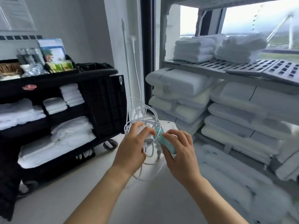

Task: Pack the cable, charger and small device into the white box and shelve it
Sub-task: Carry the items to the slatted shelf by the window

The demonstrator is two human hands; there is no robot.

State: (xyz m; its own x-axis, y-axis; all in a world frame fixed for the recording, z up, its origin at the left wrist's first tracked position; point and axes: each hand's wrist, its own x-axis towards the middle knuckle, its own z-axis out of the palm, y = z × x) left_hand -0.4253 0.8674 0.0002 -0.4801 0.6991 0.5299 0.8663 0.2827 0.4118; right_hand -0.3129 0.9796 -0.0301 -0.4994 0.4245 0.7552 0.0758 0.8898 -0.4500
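Note:
In front of me, at waist height, my left hand [131,146] grips a white charger block [146,132] tangled in loops of white cable [140,109]. Some loops rise above the hand and others hang below it. My right hand [178,151] holds a small teal device [163,139] pressed against the charger. A white box [168,126] shows partly behind both hands; whether a hand supports it is hidden.
A black housekeeping cart [64,110] with folded towels and supplies stands on the left. On the right a grey slotted shelf unit [242,68] carries stacked pillows and towels. Pale floor lies below my arms.

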